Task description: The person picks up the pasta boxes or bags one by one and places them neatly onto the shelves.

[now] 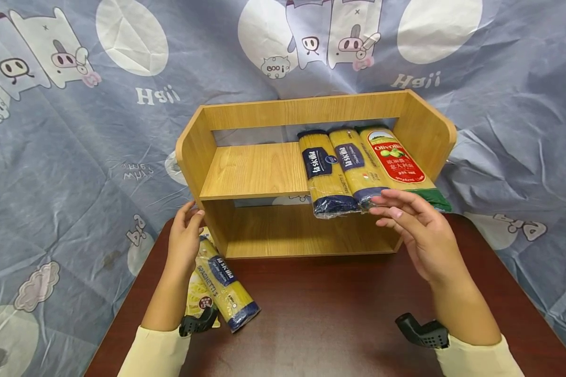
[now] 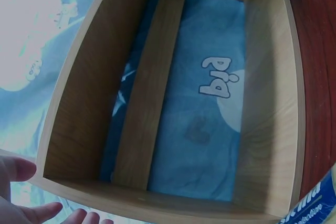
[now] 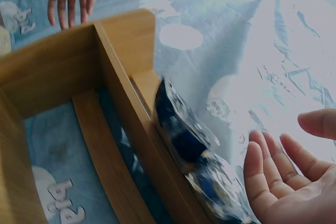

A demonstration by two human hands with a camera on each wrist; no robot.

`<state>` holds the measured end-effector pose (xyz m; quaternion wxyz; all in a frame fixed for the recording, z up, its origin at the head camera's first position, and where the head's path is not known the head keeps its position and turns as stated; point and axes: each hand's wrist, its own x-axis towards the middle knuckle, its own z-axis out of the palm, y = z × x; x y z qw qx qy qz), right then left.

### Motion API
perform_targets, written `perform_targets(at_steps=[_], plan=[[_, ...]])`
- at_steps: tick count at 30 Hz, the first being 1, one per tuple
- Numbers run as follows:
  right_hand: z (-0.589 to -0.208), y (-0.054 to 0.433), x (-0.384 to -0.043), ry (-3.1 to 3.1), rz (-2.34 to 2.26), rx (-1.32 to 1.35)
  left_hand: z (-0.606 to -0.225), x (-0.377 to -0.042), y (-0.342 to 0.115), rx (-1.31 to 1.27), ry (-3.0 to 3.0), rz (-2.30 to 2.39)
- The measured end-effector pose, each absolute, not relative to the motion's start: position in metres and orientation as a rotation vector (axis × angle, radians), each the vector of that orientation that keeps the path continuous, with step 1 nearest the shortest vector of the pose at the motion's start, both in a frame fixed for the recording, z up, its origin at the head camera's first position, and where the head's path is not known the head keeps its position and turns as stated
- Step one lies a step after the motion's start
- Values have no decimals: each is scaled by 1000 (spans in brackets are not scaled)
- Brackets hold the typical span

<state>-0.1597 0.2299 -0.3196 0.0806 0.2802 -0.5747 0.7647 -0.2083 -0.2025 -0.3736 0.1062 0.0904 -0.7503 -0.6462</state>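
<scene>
Wooden shelf [image 1: 254, 167] has pasta packs [image 1: 358, 162] at 3 o'clock, left hand [image 1: 185, 238] and right hand [image 1: 424, 241] loose, empty. Looks mid-stocking; next probably means grabbing the spaghetti [image 1: 227, 283] at 7 o'clock.

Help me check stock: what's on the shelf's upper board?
Two blue-labelled packs and one red-labelled pack lie on the board, toward the right. They cover the wood beneath; the right hand hides part of the red-labelled one.

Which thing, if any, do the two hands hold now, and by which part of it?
Nothing. The right hand is near the pasta packs, gripping none; the left hand is beside the wooden shelf, holding nothing.
</scene>
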Motion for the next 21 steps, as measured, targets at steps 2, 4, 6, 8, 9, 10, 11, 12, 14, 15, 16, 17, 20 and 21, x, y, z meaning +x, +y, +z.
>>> perform_targets(at_steps=[2, 4, 6, 8, 9, 10, 11, 12, 14, 15, 16, 17, 20, 21], plan=[[-315, 235, -164, -1669, 2301, 839, -375, -207, -203, 266, -2231, -1896], [-311, 240, -169, -1610, 2296, 831, -376, -205, -204, 265, -2255, -1894], [-308, 243, -172, -1572, 2260, 774, -377, -203, -205, 260, -2283, -1903], [-304, 246, -176, -1562, 2195, 689, -378, -199, -206, 260, -2315, -1905], [-302, 248, -177, -1556, 2167, 640, -379, -198, -206, 256, -2322, -1909], [-300, 249, -179, -1553, 2140, 586, -379, -196, -206, 252, -2327, -1914], [-297, 251, -181, -1553, 2116, 528, -380, -194, -206, 248, -2332, -1915], [-295, 252, -183, -1551, 2099, 477, -380, -192, -206, 247, -2338, -1911], [-290, 255, -188, -1549, 2061, 372, -382, -190, -206, 242, -2340, -1912], [-288, 256, -190, -1544, 2044, 324, -383, -188, -206, 243, -2343, -1912], [-285, 257, -192, -1540, 2028, 276, -384, -187, -207, 246, -2343, -1912], [-283, 258, -194, -1532, 2014, 227, -384, -186, -207, 249, -2343, -1910], [-277, 262, -200, -1516, 1969, 112, -387, -183, -207, 260, -2337, -1907], [-275, 264, -202, -1514, 1955, 82, -388, -182, -208, 263, -2336, -1905]])
